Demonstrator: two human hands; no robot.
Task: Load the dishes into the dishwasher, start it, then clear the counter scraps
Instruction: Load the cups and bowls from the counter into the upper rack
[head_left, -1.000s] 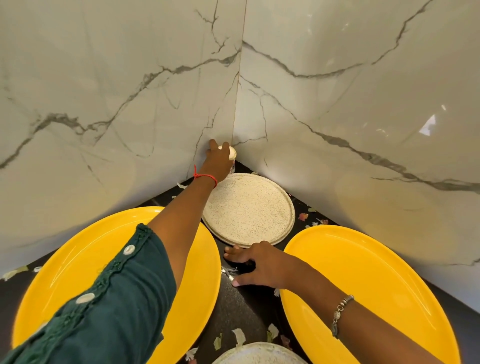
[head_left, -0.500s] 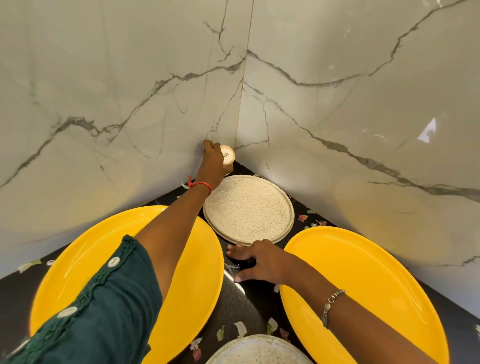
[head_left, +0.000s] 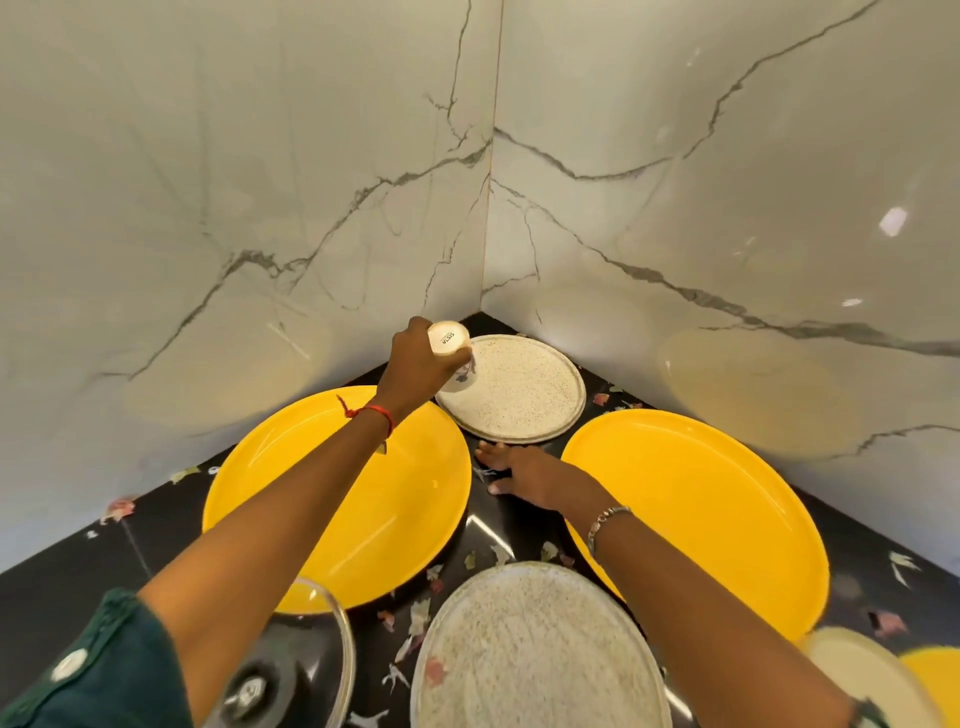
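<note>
My left hand (head_left: 415, 364) grips a small white cup (head_left: 451, 340), tipped so its printed base faces me, above the far speckled plate (head_left: 524, 400) in the counter corner. My right hand (head_left: 524, 470) rests palm down on the black counter (head_left: 52, 582) between the plates, fingers spread, holding nothing. A yellow plate (head_left: 415, 499) lies under my left forearm and a second yellow plate (head_left: 727, 519) lies on the right. A nearer speckled plate (head_left: 535, 649) sits at the bottom centre.
Vegetable and peel scraps (head_left: 415, 613) are scattered over the counter between the plates. A glass lid (head_left: 322, 670) with a black knob sits bottom left. A cream plate (head_left: 857, 675) lies bottom right. Marble walls (head_left: 260, 208) meet in the corner behind.
My left hand has lifted the cup from the corner and drawn it back over the far speckled plate. The view has pulled back, showing the nearer plate and lid. My right hand stays put.
</note>
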